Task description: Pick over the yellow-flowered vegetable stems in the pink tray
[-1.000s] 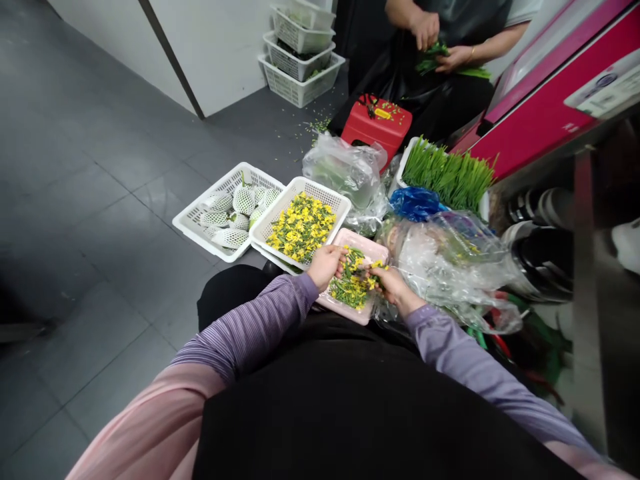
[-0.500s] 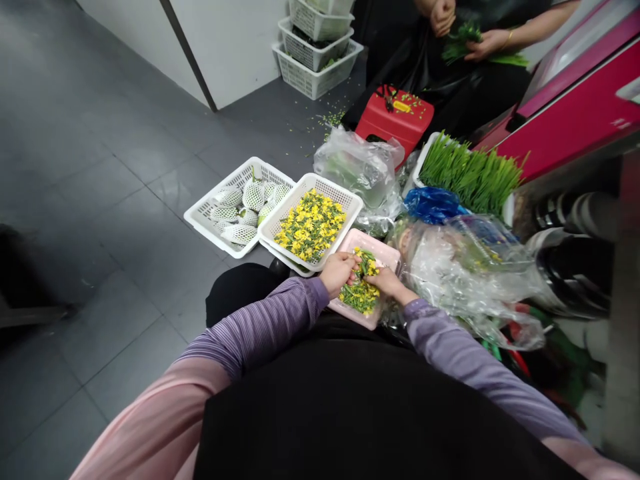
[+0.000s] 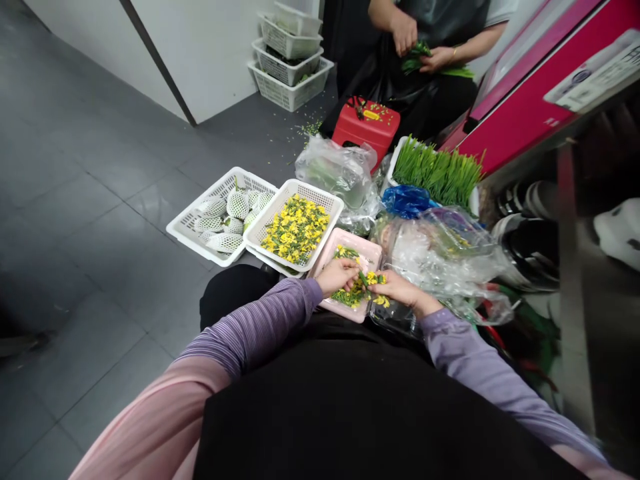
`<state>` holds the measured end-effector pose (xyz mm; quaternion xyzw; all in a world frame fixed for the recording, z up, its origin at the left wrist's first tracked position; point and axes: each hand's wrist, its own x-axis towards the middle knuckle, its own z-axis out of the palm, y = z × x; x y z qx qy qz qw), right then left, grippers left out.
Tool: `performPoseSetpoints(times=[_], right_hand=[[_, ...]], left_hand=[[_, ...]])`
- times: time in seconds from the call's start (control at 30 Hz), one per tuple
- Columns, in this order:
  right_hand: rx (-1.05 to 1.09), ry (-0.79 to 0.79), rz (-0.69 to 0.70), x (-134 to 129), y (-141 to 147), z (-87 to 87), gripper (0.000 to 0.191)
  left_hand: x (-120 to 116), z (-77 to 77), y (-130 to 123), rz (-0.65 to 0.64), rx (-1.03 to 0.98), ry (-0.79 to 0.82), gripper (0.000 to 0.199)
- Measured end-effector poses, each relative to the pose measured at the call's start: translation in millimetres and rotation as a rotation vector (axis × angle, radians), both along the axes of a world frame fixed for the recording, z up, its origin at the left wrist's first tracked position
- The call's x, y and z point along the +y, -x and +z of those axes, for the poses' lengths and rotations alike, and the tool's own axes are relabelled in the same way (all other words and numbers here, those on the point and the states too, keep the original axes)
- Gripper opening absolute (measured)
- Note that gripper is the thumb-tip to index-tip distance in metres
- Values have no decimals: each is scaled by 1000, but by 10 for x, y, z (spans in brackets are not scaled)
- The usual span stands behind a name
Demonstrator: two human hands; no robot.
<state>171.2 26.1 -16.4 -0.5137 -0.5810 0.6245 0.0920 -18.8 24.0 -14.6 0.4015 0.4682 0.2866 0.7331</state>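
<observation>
A pink tray rests on my lap edge, holding yellow flowers with green stems. Over it, my left hand and my right hand pinch the same green flower stem between their fingertips. Just beyond the tray stands a white basket filled with picked yellow flowers.
A second white basket with net-wrapped items sits to the left. Clear plastic bags, a blue bag, a tray of green stalks and a red stool lie ahead. Another person's hands hold greens. Stacked baskets stand by the wall.
Both hands have drawn slightly nearer to me over the pink tray, and the right hand has shifted a little to the right. The view has swung.
</observation>
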Motion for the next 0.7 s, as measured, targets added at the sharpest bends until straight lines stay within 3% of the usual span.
performPoseSetpoints(times=[0.17, 0.27, 0.37, 0.53, 0.7], right_hand=[[166, 69, -96, 1, -77, 127, 31], [243, 104, -102, 6, -85, 212, 29], [325, 121, -156, 17, -51, 259, 26], [424, 166, -367, -15, 59, 143, 28], [395, 90, -567, -147, 361, -49, 27]], left_hand=[[42, 33, 36, 69, 10, -144, 28], [8, 29, 14, -123, 64, -276, 33], [-39, 34, -13, -268, 61, -285, 28], [-70, 12, 6, -88, 102, -247, 32], [-83, -12, -4, 90, 113, -197, 30]])
